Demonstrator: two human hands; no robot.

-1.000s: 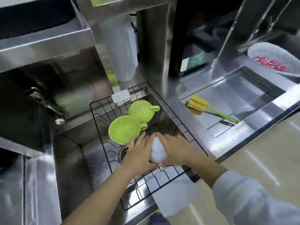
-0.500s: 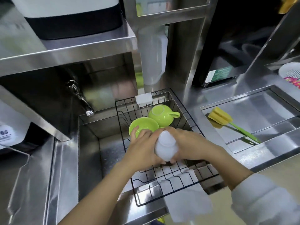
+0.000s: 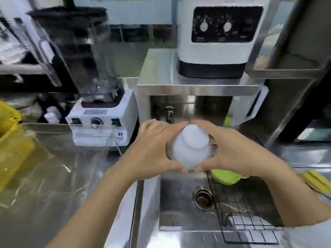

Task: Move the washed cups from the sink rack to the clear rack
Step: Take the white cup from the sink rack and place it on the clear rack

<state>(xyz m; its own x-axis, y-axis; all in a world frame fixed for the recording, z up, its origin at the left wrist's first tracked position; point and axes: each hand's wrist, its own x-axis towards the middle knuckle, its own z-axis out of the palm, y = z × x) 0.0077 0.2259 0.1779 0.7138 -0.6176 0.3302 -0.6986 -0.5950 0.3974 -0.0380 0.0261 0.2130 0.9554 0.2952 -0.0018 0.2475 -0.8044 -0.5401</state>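
Note:
A white cup [image 3: 190, 145] is held upside down between both hands, lifted above the sink. My left hand [image 3: 152, 149] grips its left side and my right hand [image 3: 231, 149] grips its right side. Below my right wrist a green cup [image 3: 225, 177] peeks out, lying in the black wire sink rack [image 3: 247, 212] that sits in the sink's right half. The clear rack [image 3: 53, 167], a transparent plastic container, stands on the steel counter to the left of the sink. The rest of the green cups is hidden by my right arm.
The steel sink [image 3: 179, 208] has a drain [image 3: 203, 196] beside the wire rack. A white blender [image 3: 102, 119] stands behind the clear rack. A white appliance with dials [image 3: 218, 38] sits on a steel shelf over the tap [image 3: 169, 113]. Yellow things lie at far left [image 3: 9, 140] and far right [image 3: 315, 179].
Both hands have lifted the white cup up out of the wire sink rack and carried it leftward. The view has swung left, bringing the blender and clear rack into sight.

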